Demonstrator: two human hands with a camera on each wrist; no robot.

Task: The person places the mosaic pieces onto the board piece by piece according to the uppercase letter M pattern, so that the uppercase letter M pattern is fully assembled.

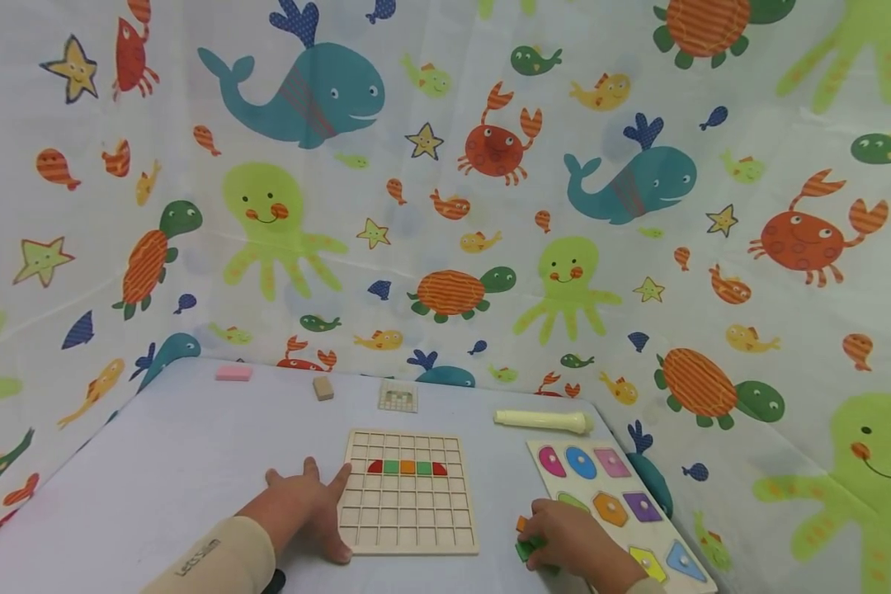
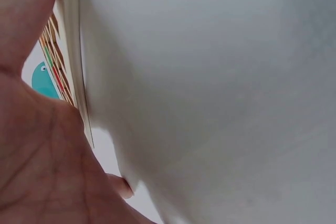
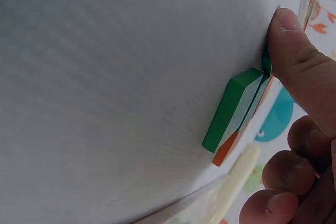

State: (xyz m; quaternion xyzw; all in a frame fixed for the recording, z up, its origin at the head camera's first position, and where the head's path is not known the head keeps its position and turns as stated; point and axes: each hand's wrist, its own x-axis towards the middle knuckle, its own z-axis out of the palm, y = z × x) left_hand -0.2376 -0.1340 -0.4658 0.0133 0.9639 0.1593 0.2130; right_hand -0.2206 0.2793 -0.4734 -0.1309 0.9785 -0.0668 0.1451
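The wooden grid board (image 1: 408, 516) lies on the table. One of its rows holds red rounded pieces (image 1: 374, 467) at both ends, with green squares (image 1: 391, 467) and an orange square (image 1: 407, 468) between. My left hand (image 1: 313, 505) has its fingers spread, thumb and fingertip at the board's left edge. To the board's right, my right hand (image 1: 568, 536) bends over loose green and orange blocks. The right thumb (image 3: 294, 40) presses a dark green block (image 3: 266, 61), mostly hidden behind it; the other fingers curl. Beside it lie another green block (image 3: 231, 111) and an orange block (image 3: 226, 149).
A shape puzzle board (image 1: 676, 536) with knobbed pieces lies right of the right hand. Behind are a pale yellow tube-shaped object (image 1: 542, 421), a small patterned card (image 1: 398, 396), a tan block (image 1: 322, 388) and a pink block (image 1: 233, 373). A sea-animal curtain (image 1: 431, 247) borders the table.
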